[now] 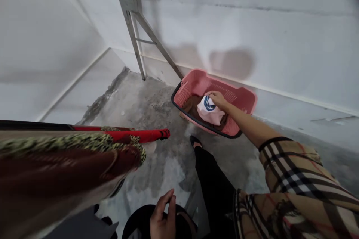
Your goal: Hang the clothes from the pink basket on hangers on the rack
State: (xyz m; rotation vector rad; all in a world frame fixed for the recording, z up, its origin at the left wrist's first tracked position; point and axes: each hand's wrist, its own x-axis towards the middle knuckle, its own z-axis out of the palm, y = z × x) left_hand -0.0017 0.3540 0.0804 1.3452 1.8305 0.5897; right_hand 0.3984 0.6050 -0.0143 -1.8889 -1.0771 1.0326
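Observation:
My right hand (218, 100) reaches down into a pink laundry basket (244, 99) on the floor by the wall. Its fingers are closed on a light pink garment with a blue round print (209, 111), which lies on darker brown cloth (192, 105) inside the basket. My left hand (162, 216) hangs low at the bottom of the view, fingers loosely apart and holding nothing, above a dark round shape. My right sleeve is checked beige. My black trouser leg and shoe (196, 142) stand just in front of the basket.
Red and maroon cloths with gold-green trim (84, 149) hang over a rail at the left. A metal ladder-like frame (134, 18) leans against the white wall behind. The concrete floor (140, 101) is stained and damp-looking.

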